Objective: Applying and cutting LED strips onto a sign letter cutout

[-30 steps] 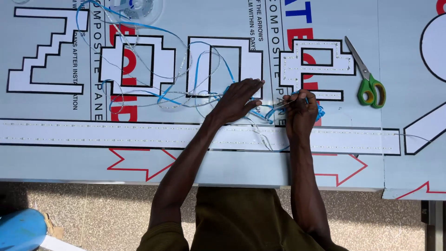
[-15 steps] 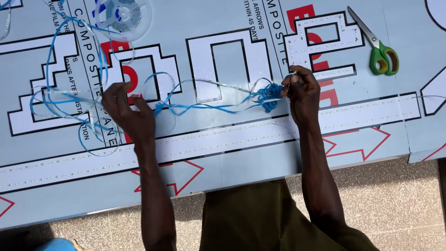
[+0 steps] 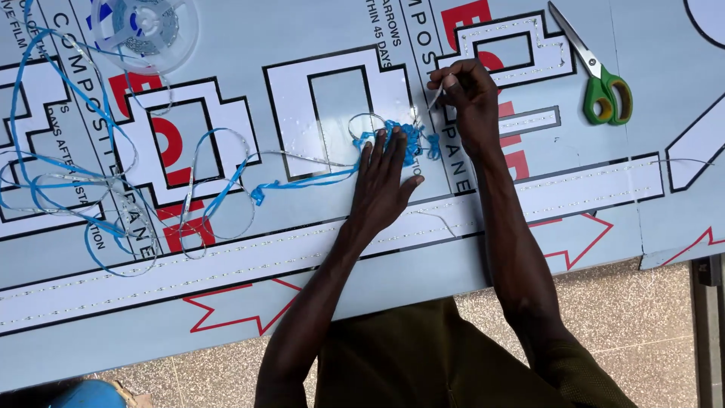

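- Peeling blue backing tape (image 3: 302,181) off an LED strip (image 3: 226,162), by the look of it; both lie on the composite panel (image 3: 317,23) left of the scissors (image 3: 604,87).
- Left hand (image 3: 381,181): flat, fingers spread, pressing the bunched tape down beside a cut-out letter (image 3: 332,113).
- Right hand (image 3: 472,102): fingertips pinched on a thin strip end, just above the bunch.
- Strip judged light, floppy, tangle-prone; grip near the free end.
- Reel (image 3: 147,26) well left.

The panel (image 3: 317,30) on the worktop wears a smooth, faintly glossy film. The scissors (image 3: 596,75) pair bright metal blades with green plastic handles. The reel (image 3: 145,30) is clear plastic.
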